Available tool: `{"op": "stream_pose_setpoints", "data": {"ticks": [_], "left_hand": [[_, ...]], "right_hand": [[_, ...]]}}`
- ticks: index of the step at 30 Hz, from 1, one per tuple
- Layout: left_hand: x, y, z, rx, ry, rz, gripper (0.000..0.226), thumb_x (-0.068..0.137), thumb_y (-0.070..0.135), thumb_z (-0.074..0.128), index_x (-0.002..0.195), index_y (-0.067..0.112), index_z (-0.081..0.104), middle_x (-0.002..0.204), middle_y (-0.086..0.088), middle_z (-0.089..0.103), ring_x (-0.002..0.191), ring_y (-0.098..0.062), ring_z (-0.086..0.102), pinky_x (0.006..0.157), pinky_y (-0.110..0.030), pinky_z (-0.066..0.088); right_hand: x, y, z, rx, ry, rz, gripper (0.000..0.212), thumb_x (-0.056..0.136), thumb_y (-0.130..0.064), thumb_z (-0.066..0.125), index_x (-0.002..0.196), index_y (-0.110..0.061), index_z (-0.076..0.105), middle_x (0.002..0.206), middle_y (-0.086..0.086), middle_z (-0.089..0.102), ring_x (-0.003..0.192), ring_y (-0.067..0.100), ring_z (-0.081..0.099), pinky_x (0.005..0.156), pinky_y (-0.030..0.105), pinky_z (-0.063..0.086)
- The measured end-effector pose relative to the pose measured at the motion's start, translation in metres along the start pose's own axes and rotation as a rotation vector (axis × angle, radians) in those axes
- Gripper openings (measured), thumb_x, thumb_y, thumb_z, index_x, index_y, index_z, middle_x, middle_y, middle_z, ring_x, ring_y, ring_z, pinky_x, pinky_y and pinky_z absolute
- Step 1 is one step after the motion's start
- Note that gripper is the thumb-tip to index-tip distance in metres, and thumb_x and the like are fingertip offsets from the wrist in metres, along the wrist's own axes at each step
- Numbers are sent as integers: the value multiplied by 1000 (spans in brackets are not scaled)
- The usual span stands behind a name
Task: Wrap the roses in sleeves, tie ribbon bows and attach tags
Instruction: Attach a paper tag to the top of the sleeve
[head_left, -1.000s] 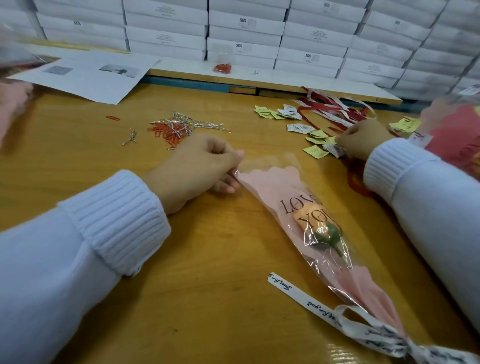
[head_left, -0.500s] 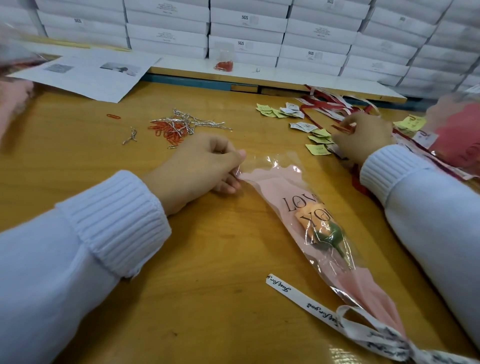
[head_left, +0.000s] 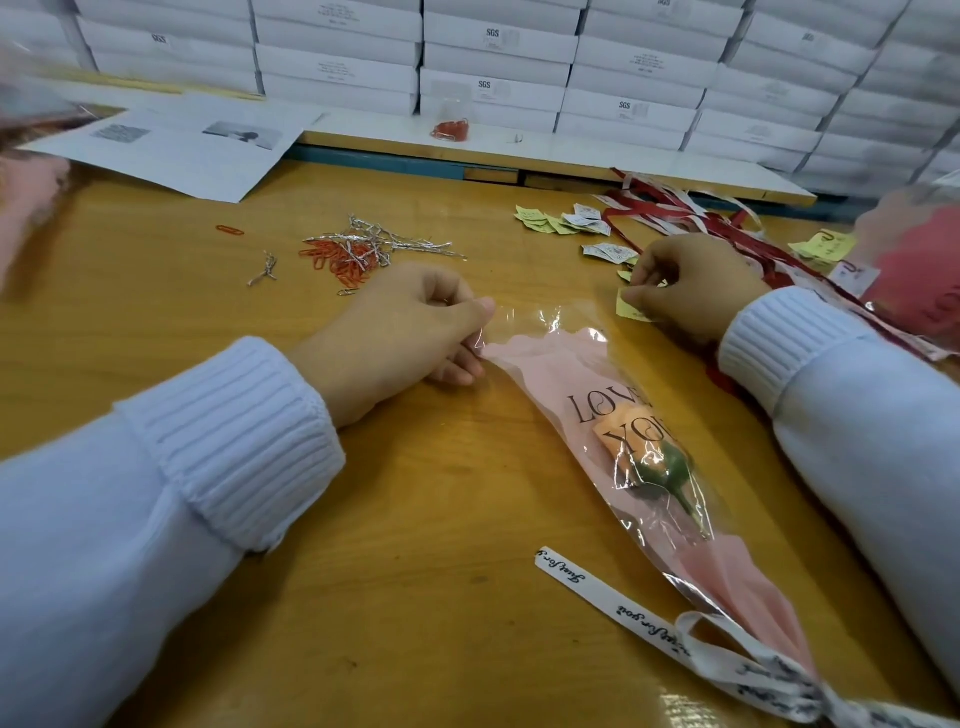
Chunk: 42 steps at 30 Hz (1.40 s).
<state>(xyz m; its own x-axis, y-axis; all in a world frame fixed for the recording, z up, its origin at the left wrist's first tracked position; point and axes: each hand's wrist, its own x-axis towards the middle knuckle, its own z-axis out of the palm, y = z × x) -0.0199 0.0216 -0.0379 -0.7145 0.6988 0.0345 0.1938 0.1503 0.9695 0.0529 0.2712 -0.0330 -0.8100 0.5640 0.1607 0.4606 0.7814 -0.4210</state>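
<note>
Head view: the left hand (head_left: 410, 332) pinches the top edge of the rose sleeve (head_left: 613, 415) on the table (head_left: 415, 519). The right hand (head_left: 691, 288), fingers curled, pinches a yellow tag (head_left: 631, 306).

A glossy honey-yellow wooden table (head_left: 156, 332) fills the view, with a pale glare near its front edge. Along the table's far edge runs a low white ledge (head_left: 597, 156) over a blue strip (head_left: 374, 162). Behind the table, flat white cardboard boxes (head_left: 498, 67) are stacked like a wall. White printed paper sheets (head_left: 171, 156) lie at its far left.
</note>
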Motion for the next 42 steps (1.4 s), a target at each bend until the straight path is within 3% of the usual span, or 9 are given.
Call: {"op": "stream_pose_setpoints", "data": {"ticks": [3, 6, 11, 18, 23, 28, 33, 39, 42], "left_hand": [[-1, 1, 0, -7, 0, -5, 24, 93, 16, 57, 72, 5, 54, 50, 1, 57, 44, -6, 59, 48, -17, 53], [-1, 2, 0, 0, -2, -10, 23, 94, 16, 56, 74, 4, 55, 58, -4, 58, 44, -6, 59, 48, -16, 53], [1, -1, -1, 8, -3, -20, 23, 94, 17, 56, 75, 4, 57, 58, -3, 59, 46, -7, 61, 49, -17, 54], [4, 1, -2, -165, -15, -52, 41, 96, 37, 47, 82, 0, 60, 52, -1, 64, 54, -16, 66, 52, -22, 55], [0, 0, -1, -168, -7, 50, 31, 91, 28, 58, 91, -3, 62, 63, -1, 68, 57, -13, 66, 54, -20, 55], [-1, 0, 0, -162, -3, 64, 13, 93, 11, 55, 86, 1, 61, 63, 0, 69, 55, -9, 65, 56, -20, 56], [0, -1, 0, -174, 17, 75, 13, 94, 9, 54, 84, 4, 60, 58, 3, 68, 52, -7, 64, 52, -17, 53], [1, -2, -1, -152, 3, 91, 12, 94, 12, 55, 84, 8, 61, 68, 2, 72, 61, -9, 68, 56, -19, 55], [1, -4, -2, -139, -3, 106, 11, 93, 11, 55, 84, 9, 60, 68, 0, 72, 64, -12, 69, 58, -20, 56]], "right_hand": [[-4, -7, -4, 97, 73, -47, 11, 88, -16, 64, 90, -27, 62, 84, -4, 63, 72, 8, 59, 59, 17, 42], [-13, -23, -18, 199, 82, -112, 22, 90, -18, 62, 105, -34, 65, 85, -5, 65, 71, 7, 62, 65, 22, 51], [-45, -66, -21, 504, -102, -139, 17, 89, -4, 61, 92, -20, 68, 87, 8, 59, 65, 5, 69, 57, 13, 53], [-70, -92, 3, 667, -29, -38, 8, 84, -12, 70, 78, -14, 64, 67, 0, 69, 55, 4, 60, 53, 16, 47], [-74, -93, 6, 927, -54, 16, 6, 84, -7, 67, 82, -5, 61, 61, 1, 67, 52, 6, 61, 53, 13, 49], [-72, -89, 4, 910, -161, -4, 7, 86, -9, 64, 81, -5, 63, 77, 9, 72, 68, 15, 70, 60, 18, 53], [-70, -83, 1, 729, -328, -48, 8, 86, -9, 65, 78, -7, 66, 90, 12, 72, 79, 21, 61, 69, 27, 52], [-68, -78, -2, 627, -382, -85, 8, 85, -15, 67, 83, -9, 72, 90, 0, 74, 94, 18, 69, 84, 30, 56], [-68, -78, -3, 625, -361, -104, 7, 87, -17, 64, 87, -15, 71, 85, -5, 73, 77, 9, 67, 70, 22, 54]]}}
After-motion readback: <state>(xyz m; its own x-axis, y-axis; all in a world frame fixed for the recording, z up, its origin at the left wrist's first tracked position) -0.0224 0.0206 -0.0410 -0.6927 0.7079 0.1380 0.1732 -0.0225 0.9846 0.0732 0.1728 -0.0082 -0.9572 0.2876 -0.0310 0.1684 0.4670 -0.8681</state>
